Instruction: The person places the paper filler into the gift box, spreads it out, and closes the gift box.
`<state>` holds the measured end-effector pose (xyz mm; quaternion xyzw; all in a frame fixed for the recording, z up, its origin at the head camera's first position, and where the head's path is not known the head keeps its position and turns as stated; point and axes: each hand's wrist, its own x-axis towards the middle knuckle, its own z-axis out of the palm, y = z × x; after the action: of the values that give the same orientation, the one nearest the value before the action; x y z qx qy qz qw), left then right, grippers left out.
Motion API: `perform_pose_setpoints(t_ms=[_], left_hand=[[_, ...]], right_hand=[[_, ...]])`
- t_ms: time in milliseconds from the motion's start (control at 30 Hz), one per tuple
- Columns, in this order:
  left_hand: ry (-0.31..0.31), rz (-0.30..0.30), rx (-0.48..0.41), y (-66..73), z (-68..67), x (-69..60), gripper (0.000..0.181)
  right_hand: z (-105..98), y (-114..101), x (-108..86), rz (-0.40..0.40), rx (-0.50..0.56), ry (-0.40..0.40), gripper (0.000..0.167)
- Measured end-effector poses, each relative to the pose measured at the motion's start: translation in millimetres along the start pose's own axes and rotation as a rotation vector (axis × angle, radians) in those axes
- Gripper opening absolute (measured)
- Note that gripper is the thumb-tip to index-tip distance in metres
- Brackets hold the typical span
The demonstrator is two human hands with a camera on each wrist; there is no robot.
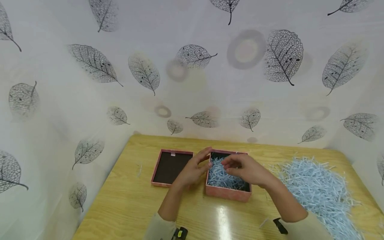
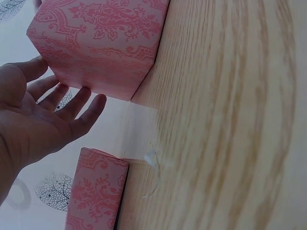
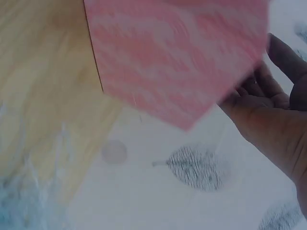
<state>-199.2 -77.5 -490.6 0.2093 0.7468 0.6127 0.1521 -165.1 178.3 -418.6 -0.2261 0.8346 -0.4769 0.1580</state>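
A pink patterned box (image 1: 228, 193) stands on the table, its dark inside partly filled with pale blue paper shreds (image 1: 223, 176). My left hand (image 1: 192, 171) is at the box's left side, fingers spread; in the left wrist view the fingertips of that hand (image 2: 48, 115) touch the box wall (image 2: 108, 52). Over the box's right part is my right hand (image 1: 247, 168), fingers loosely bent above the shreds, with nothing seen in it. The right wrist view shows the box wall (image 3: 177, 57) partly covering the fingers of the right hand (image 3: 273, 110).
A shallow pink lid (image 1: 172, 168) with a dark inside lies left of the box. To the right spreads a large heap of blue shreds (image 1: 315, 190), with a few stray strips around it. Behind the wooden table (image 1: 120, 206) hangs a leaf-patterned cloth (image 1: 192, 90).
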Motion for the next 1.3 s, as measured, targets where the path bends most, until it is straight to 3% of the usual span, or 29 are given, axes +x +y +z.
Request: perform_pose_setpoints(t_ms=[133,267,433,567,667,767,967,1067,1200,1300], left_hand=[[-0.002,0.005,0.01,0.5,0.8,-0.3,0.061],[0.013,-0.005,0.01,1.6,1.8,-0.9,0.061],[-0.015,0.005,0.029,1.6,5.4,2.0,0.06],[-0.011,0.008,0.03,3.3,6.6,3.1,0.06],[0.014,-0.001,0.019,3.9,4.6,1.5,0.06],[0.021,-0.003,0.02,3.5,2.6,-0.1,0.061],[0.02,-0.002,0.02,3.2,0.6,0.3,0.062],[0.015,0.007,0.019,2.7,0.8,2.3,0.062],[0.009,0.003,0.022,1.4,1.1,1.3,0.062],[0.013,-0.008,0.025,2.0,0.7,-0.3,0.062]], right_hand=[[-27.3,-3.0,-30.2,0.033,-0.011,0.093,0.031],[-55.6,13.0,-64.7,0.129,-0.075,0.214,0.034],[-92.8,63.0,-117.6,0.263,-0.137,0.322,0.047],[-111.7,103.9,-150.9,0.372,-0.184,0.478,0.055],[-116.9,122.8,-161.5,0.445,-0.226,0.604,0.06],[-119.9,134.7,-166.9,0.494,-0.293,0.662,0.06],[-129.0,155.2,-173.0,0.551,-0.35,0.567,0.068],[-133.2,166.2,-173.9,0.564,-0.389,0.523,0.064],[-128.9,175.5,-173.6,0.585,-0.424,0.558,0.055],[-123.2,174.9,-172.3,0.567,-0.463,0.657,0.044]])
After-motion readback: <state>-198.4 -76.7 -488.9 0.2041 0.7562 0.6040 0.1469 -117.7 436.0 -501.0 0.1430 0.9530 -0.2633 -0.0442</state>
